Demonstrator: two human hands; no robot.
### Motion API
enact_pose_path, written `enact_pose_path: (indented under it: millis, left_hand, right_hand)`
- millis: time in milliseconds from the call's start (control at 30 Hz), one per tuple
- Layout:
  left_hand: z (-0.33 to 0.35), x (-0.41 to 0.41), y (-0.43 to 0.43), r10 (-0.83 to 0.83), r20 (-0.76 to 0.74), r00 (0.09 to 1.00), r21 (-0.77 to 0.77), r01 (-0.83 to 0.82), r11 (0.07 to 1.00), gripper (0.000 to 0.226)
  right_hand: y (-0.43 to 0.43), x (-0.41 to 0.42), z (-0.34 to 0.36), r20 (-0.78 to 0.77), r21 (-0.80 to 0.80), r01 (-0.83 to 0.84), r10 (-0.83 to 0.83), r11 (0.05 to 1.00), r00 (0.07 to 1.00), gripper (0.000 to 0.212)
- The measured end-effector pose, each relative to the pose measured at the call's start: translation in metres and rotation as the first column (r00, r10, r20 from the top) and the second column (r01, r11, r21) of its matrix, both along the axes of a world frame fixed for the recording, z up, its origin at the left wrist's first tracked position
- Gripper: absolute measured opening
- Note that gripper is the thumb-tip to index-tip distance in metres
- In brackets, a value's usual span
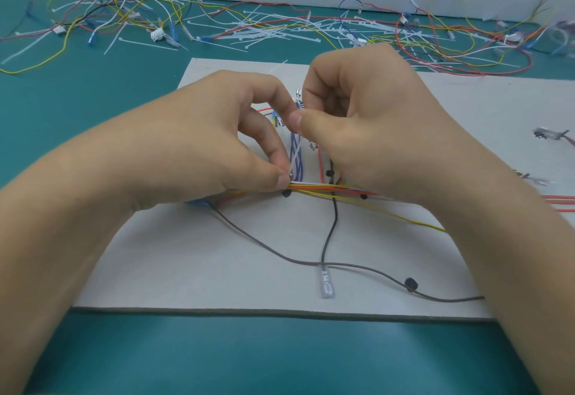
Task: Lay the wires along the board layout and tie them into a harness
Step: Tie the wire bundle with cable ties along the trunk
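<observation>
A grey layout board (217, 254) lies on the teal table. Across its middle runs a bundle of yellow, orange and red wires (326, 190). My left hand (202, 145) pinches a white cable tie (295, 153) where it wraps the bundle. My right hand (367, 120) pinches the tie's free tail higher up, above twisted blue wires (297, 167). A black wire (329, 233) drops from the bundle to a clear-sleeved terminal (325, 284). A brown wire (280, 254) curves over the board's near half past a black peg (411, 284).
Loose white cable ties (280, 29) are heaped at the back of the table. Tangled spare wires with connectors lie at the back left (102, 12) and back right (466, 40). Red wires (560, 203) reach in from the right edge. A teal table strip (280, 357) lies below the board.
</observation>
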State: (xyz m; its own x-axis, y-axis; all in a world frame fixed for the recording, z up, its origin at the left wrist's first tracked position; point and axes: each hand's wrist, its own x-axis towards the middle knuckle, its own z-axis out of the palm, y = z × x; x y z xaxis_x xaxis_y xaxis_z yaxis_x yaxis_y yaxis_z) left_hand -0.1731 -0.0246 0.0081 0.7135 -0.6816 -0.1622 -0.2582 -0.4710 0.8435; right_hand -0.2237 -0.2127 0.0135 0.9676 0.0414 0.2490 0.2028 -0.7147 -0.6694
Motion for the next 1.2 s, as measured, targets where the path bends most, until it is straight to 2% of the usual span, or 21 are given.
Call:
enact_pose_path:
  millis: [200,300,433,500,633,733,800,1200]
  left_hand:
    - [0.001,0.001,-0.001,-0.018,0.014,1.000,0.027,0.017,0.999,0.046]
    - [-0.001,0.000,0.000,-0.009,0.009,1.000,0.001,0.009,1.000,0.045]
    - [-0.001,-0.001,0.001,-0.002,0.004,1.000,-0.018,0.002,1.000,0.043]
    - [-0.002,0.000,0.001,0.012,0.014,1.000,-0.020,-0.012,1.000,0.043]
    - [-0.001,0.000,0.001,0.017,0.026,1.000,-0.011,-0.016,1.000,0.045]
    - [0.000,0.001,0.001,0.020,0.037,0.999,0.002,-0.020,1.000,0.045]
    - [0.000,0.001,0.001,0.015,0.048,0.999,0.015,-0.016,1.000,0.045]
    - [0.001,-0.002,0.000,0.017,0.035,0.999,-0.014,-0.016,1.000,0.044]
  right_hand:
    - [0.006,0.001,-0.003,0.075,-0.077,0.060,-0.054,0.995,0.996,0.020]
    - [0.002,-0.001,0.005,0.030,-0.087,0.049,-0.047,0.995,0.998,0.023]
    - [-0.008,-0.011,0.024,-0.025,-0.080,-0.026,0.025,0.996,0.999,0.038]
    - [-0.015,-0.014,0.032,-0.096,-0.112,-0.067,0.056,0.991,0.994,0.038]
    - [-0.023,-0.023,0.042,-0.381,-0.278,-0.179,0.062,0.944,0.922,0.023]
    - [-0.017,-0.032,0.037,-0.516,-0.258,-0.187,0.028,0.948,0.856,0.042]
    - [-0.017,-0.034,0.028,-0.512,-0.255,-0.186,0.031,0.949,0.859,0.051]
    - [-0.012,-0.031,0.019,-0.504,-0.288,-0.254,0.079,0.923,0.860,0.049]
